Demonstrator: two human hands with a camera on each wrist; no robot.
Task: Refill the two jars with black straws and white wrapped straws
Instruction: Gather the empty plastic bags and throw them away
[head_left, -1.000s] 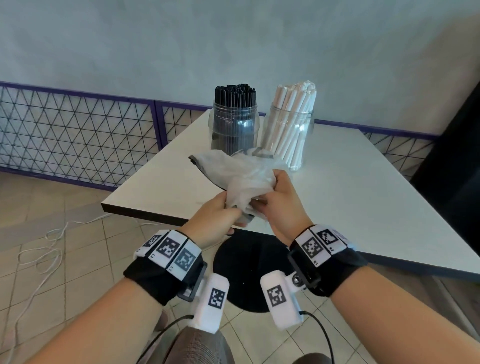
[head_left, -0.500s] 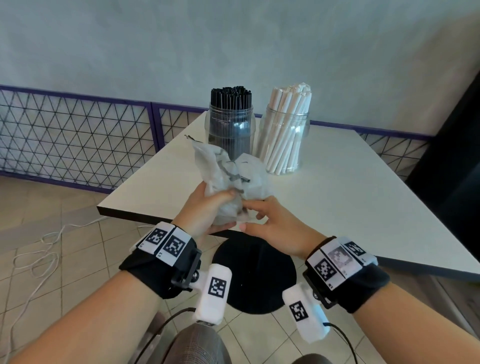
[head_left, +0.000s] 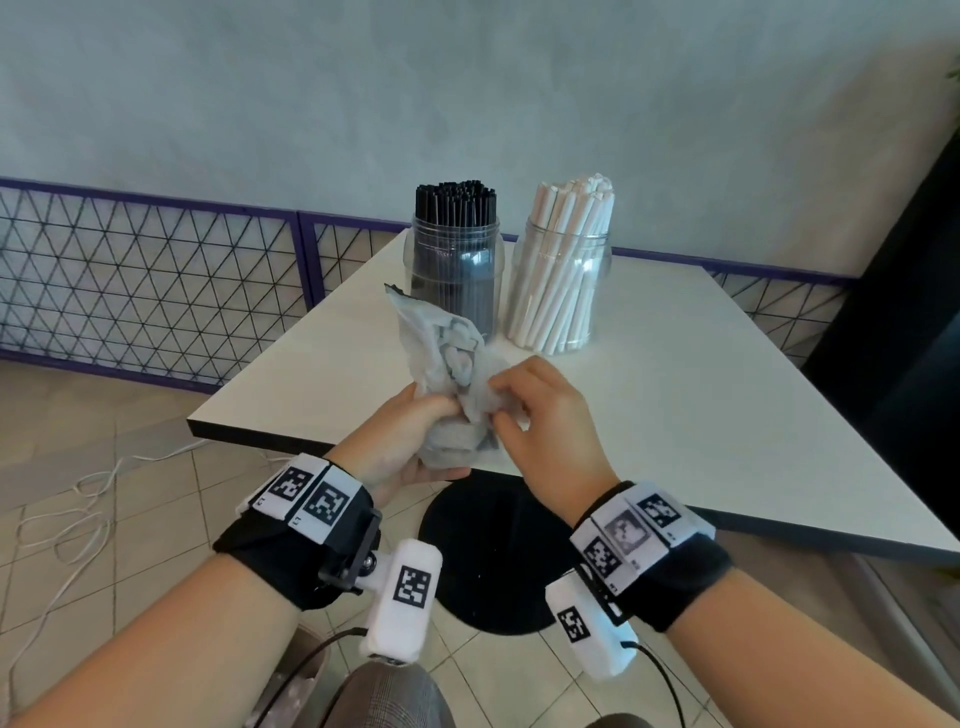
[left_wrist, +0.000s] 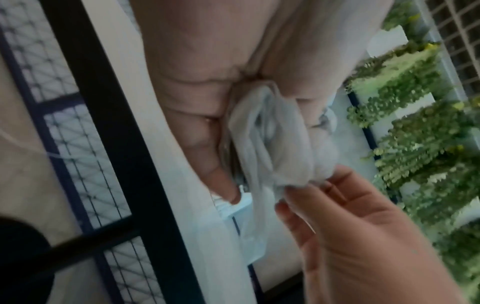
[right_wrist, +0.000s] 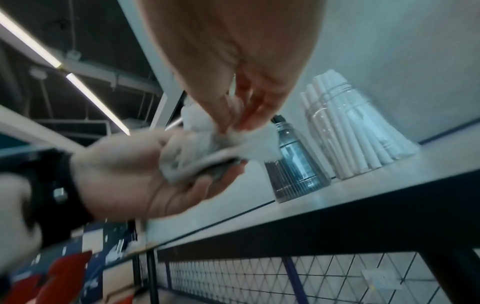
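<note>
A: Risk from here?

B: Both jars look full already. The black-straw jar (head_left: 456, 260) and the white-wrapped-straw jar (head_left: 566, 275) stand side by side on the tabletop (head_left: 727, 395), at its far end, upright. So my guess: only cleanup is left. The main hazard is the crumpled plastic wrapper (head_left: 447, 364). It's held just in front of the black-straw jar, and a tall loose flap sticks up toward it. If the hands swing fwd, that flap or a knuckle could clip the jar and tip it. Straws stand well above the rims, so they'd spill easily.

A: Anything else?

B: The wrapper is thin and slippery, prob. It could spring open or slide out if the grip loosens, then drop to the floor off the near tabletop edge.

A: Hands?

B: Left hand (head_left: 410, 441) is wrapped round the wrapper's lower bunch, fingers curled, thumb underneath. Right hand (head_left: 545, 410) is palm down beside it, fingertips (right_wrist: 233, 121) pinching a fold of the same wrapper, other fingers loosely bent. Both hover over the near edge, well short of the jars. Forearms angle in toward each other.
</note>
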